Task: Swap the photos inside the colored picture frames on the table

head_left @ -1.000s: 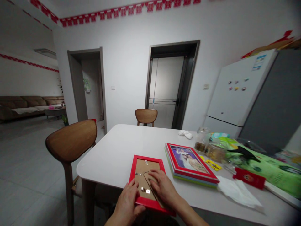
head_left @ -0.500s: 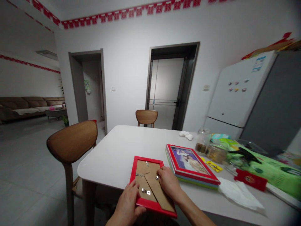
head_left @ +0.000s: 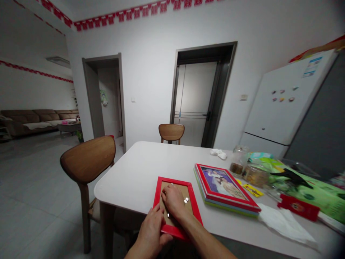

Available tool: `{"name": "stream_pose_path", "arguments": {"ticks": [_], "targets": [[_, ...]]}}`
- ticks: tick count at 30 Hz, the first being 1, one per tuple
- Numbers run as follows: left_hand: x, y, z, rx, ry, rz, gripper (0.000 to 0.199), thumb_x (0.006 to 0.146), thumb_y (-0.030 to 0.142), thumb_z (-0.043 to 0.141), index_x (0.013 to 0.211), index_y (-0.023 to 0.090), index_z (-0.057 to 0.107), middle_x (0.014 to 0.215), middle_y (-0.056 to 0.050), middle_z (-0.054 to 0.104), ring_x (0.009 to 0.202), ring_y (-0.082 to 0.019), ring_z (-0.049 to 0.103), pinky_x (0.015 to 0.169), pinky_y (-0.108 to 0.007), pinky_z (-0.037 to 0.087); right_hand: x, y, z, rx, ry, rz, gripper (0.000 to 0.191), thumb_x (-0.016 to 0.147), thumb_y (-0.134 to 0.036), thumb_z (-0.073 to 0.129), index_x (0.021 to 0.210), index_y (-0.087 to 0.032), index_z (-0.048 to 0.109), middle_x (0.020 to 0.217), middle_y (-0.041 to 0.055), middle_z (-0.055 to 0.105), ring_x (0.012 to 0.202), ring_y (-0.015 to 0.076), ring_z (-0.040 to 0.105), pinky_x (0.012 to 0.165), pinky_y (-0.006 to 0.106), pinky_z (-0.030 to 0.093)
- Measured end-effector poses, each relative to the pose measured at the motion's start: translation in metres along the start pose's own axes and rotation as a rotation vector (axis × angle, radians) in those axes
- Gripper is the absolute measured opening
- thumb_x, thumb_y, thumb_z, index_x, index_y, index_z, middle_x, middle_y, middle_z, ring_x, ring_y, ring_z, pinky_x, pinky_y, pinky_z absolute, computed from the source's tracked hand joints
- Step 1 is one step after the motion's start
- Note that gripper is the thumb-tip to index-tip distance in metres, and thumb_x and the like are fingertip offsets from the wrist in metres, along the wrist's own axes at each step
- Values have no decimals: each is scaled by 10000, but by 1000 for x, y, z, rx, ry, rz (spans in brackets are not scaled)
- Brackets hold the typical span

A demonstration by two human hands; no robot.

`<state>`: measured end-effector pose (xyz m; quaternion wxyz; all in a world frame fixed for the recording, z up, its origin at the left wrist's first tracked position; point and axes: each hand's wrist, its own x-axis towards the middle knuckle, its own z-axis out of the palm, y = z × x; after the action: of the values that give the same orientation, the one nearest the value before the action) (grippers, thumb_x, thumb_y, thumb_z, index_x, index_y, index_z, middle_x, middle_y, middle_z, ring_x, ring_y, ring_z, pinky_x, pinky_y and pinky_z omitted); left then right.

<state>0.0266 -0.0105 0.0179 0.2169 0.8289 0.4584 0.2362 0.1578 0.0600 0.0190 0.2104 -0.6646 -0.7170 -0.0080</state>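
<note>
A red picture frame (head_left: 198, 212) lies face down at the table's near edge, its brown backing board (head_left: 192, 208) showing with small metal clips on it. My left hand (head_left: 151, 230) grips the frame's lower left side, thumb over the bottom rail and fingers along the left rail. Across the board reaches my right hand (head_left: 174, 201), its fingers curled together near the board's left edge. What those fingertips pinch or press, if anything, is hidden. Just right of the frame stands a stack of picture frames (head_left: 226, 185), the top one red with a photo of people.
On the white table (head_left: 129, 180) to the right are a white tissue (head_left: 287, 225), a red packet (head_left: 299, 207), glass jars (head_left: 238, 162), a yellow card (head_left: 252, 190) and green packaging (head_left: 323, 201). Wooden chairs (head_left: 88, 158) stand at the left and far sides.
My right hand has moved left across the backing board, from its right edge to its left side. My left hand keeps its grip. The whole view has shifted slightly.
</note>
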Motion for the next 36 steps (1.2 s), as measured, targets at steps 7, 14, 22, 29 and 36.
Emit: {"name": "stream_pose_path", "arguments": {"ticks": [7, 14, 22, 29, 36], "targets": [[0, -4, 6, -25, 14, -12, 551, 569, 234, 660, 1095, 152, 514, 1225, -137, 461, 1181, -279, 335, 977, -402, 278, 0, 17, -4, -33, 55, 107, 318, 798, -307, 348, 952, -159, 584, 982, 123, 578, 922, 238, 466, 802, 373, 290], [1, -1, 5, -32, 49, 5, 525, 576, 236, 659, 1073, 137, 520, 1213, -142, 468, 1176, -264, 345, 971, -376, 290, 5, 24, -2, 26, 29, 88, 280, 761, -278, 417, 995, -232, 564, 954, 51, 615, 914, 210, 476, 801, 341, 295], [0, 0, 4, -2, 11, -19, 479, 554, 201, 675, 1013, 139, 551, 1231, -134, 454, 1181, -266, 335, 977, -373, 277, -23, 31, -27, 60, 23, 51, 336, 709, -343, 457, 999, -212, 566, 1012, 65, 584, 934, 202, 498, 784, 301, 341], [-1, -3, 7, -55, 33, -41, 504, 549, 184, 656, 1033, 115, 534, 1273, -155, 397, 1202, -272, 295, 1002, -375, 226, -44, 33, -34, 124, -66, 50, 375, 616, -234, 491, 978, -189, 576, 948, 81, 605, 877, 187, 538, 757, 270, 377], [11, -1, -2, -538, 171, -115, 479, 632, 177, 579, 1096, 142, 465, 1165, -120, 509, 1043, -223, 485, 890, -307, 367, -27, 33, -49, 207, -52, 94, 339, 606, -233, 496, 925, -186, 596, 900, 63, 631, 833, 181, 564, 728, 263, 400]]}}
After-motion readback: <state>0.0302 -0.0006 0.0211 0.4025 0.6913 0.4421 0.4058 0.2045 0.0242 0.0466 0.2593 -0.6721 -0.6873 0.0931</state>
